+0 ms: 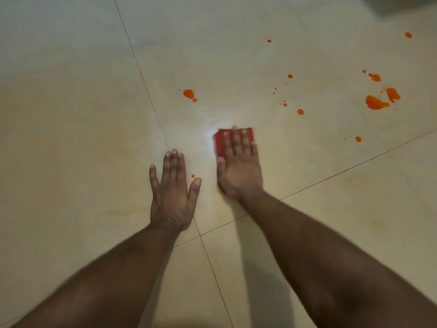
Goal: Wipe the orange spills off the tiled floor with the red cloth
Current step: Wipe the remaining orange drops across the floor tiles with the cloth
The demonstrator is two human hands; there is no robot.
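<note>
Right hand (pixel 240 171) on cloth (pixel 220 144), spills (pixel 376 102) beyond, left hand (pixel 172 192) beside

Tiled floor (pixel 71 138): flat, open in every direction, nothing upright on it. Left half bare tile. Left hand (pixel 173 190) flat on the floor at centre, beside right hand (pixel 238 166) pressing flat on the red cloth (pixel 221 145), a narrow gap between them holding one small orange drop (pixel 193 176). Orange spills (pixel 376 102) scattered far and right, the largest far right, with bare tile between them.
</note>
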